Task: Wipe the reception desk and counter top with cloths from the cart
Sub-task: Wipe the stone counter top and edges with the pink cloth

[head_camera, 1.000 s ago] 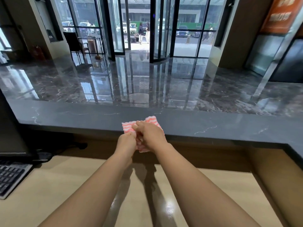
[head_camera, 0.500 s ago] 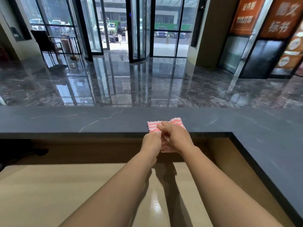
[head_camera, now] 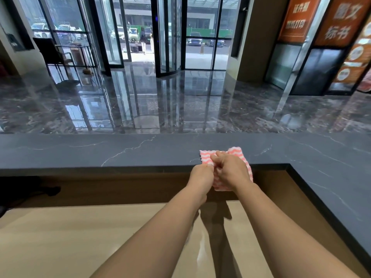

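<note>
Two hands are bunched on one pink-and-white striped cloth [head_camera: 235, 153], which is draped over the near edge of the dark worktop [head_camera: 100, 151], close to its inner corner, part laid flat on top and part hung down the front. The left hand [head_camera: 201, 175] is curled on the cloth's left edge and the right hand [head_camera: 230, 171] is closed over its middle, the fingers [head_camera: 218, 157] clamped on the fabric. The cloth is judged light, soft and limp, with a wavy weave that should grip; a fold is best gathered under the palm. The dark worktop is seen as matte grey stone, white-veined, hard and square-edged; the pale lower worktop [head_camera: 60, 237] is glossy and smooth
</note>
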`<act>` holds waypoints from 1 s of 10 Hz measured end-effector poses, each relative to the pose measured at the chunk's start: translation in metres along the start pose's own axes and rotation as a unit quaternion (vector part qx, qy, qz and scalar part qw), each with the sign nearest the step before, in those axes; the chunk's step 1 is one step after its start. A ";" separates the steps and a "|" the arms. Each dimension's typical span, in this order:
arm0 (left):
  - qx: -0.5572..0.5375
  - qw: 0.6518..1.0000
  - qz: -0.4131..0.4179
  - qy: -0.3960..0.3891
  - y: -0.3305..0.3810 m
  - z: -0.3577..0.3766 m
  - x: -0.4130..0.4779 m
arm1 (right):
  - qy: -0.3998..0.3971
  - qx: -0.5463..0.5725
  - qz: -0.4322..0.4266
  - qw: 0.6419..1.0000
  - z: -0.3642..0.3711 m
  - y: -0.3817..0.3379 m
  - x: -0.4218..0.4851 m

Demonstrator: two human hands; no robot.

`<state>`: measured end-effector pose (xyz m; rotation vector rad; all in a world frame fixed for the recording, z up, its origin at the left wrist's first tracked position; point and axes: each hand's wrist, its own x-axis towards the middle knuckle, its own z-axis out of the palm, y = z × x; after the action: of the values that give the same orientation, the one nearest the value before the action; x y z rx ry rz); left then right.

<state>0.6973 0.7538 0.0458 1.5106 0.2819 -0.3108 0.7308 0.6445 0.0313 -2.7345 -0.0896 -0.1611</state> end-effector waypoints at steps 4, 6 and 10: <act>0.151 0.968 0.080 0.182 0.036 -0.135 -0.002 | -0.079 -0.072 -0.131 0.986 0.035 -0.119 0.019; 0.390 0.887 0.097 0.227 0.027 -0.213 -0.016 | -0.127 -0.160 -0.218 0.954 0.077 -0.194 0.040; 0.588 0.777 0.145 0.174 0.024 -0.194 -0.008 | -0.129 -0.146 -0.154 0.969 0.054 -0.137 0.061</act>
<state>0.7011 0.9489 0.0626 2.8383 0.1161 0.1083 0.7846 0.7940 0.0428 -3.0042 -0.6117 0.1067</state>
